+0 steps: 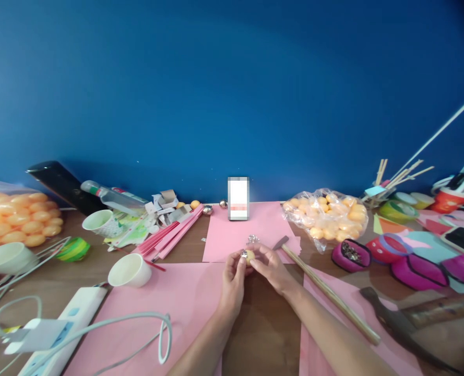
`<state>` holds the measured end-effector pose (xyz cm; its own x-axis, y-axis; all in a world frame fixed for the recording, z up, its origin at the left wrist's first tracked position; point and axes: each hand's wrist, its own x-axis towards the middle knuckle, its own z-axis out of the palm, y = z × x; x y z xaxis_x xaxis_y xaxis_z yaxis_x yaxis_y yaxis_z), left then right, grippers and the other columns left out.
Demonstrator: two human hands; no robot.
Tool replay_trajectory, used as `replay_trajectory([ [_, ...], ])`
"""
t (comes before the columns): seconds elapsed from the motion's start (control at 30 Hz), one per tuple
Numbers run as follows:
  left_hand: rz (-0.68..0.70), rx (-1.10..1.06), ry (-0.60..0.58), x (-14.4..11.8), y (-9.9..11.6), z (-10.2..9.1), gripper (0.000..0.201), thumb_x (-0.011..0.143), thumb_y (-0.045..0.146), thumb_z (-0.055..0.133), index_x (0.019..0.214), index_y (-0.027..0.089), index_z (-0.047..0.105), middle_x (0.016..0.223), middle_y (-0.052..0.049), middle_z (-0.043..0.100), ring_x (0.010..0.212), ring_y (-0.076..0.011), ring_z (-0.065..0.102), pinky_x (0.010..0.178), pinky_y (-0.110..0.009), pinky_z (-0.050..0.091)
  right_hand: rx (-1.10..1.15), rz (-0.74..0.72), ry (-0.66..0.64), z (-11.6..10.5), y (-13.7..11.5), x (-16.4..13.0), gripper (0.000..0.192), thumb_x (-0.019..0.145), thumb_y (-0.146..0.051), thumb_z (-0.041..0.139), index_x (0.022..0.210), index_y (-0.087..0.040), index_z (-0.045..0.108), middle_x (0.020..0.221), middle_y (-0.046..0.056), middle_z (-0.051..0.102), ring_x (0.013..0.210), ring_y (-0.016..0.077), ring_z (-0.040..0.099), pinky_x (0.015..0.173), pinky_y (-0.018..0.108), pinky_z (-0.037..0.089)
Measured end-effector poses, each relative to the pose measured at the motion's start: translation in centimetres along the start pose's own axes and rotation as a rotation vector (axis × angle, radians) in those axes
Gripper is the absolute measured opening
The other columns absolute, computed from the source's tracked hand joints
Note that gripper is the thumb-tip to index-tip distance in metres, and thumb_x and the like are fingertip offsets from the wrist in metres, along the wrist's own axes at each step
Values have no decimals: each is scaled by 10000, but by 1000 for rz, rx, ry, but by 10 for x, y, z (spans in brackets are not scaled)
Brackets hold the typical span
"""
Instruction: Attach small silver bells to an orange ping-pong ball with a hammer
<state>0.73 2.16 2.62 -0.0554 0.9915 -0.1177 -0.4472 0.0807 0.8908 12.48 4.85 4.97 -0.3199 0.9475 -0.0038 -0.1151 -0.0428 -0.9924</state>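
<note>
Both hands meet over the middle of the table around a small pale yellow ball [249,256] with a shiny silver piece on its left side. My left hand [234,274] is closed on the ball from the left, its thumb up against the silver part. From the right, the fingers of my right hand [271,267] pinch the same ball. Just beyond the fingers, a small cluster of silver bits [252,238] lies on a pink paper sheet [219,237]. A hammer [313,277] with a wooden handle lies close to my right hand.
A clear bag of yellow balls [325,214] sits at back right, near a magenta container [351,255] of metal bits. Another hammer [388,318] lies at front right. White cups [130,270] and a power strip [71,318] with looping cables occupy the left. A blurred upright rectangle [238,198] stands at the back.
</note>
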Motion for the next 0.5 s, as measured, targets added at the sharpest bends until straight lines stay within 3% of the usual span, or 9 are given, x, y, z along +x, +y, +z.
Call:
replay_trajectory([
  [0.3, 17, 24, -22, -2, 2, 3, 304, 761, 343, 546, 992, 147, 543, 1004, -92, 623, 934, -212, 589, 844, -390, 467, 29, 20, 23, -2, -4, -1, 220, 750, -273, 579, 959, -206, 570, 914, 16, 604, 886, 166, 555, 763, 277, 450],
  [0.5, 21, 10, -17, -2, 1, 4, 393, 766, 350, 537, 1118, 176, 508, 1123, -99, 571, 1034, -234, 541, 869, -387, 464, 30, -11, 33, -1, -4, 1, 256, 779, -313, 547, 1010, -209, 580, 984, 30, 607, 916, 178, 559, 805, 303, 445],
])
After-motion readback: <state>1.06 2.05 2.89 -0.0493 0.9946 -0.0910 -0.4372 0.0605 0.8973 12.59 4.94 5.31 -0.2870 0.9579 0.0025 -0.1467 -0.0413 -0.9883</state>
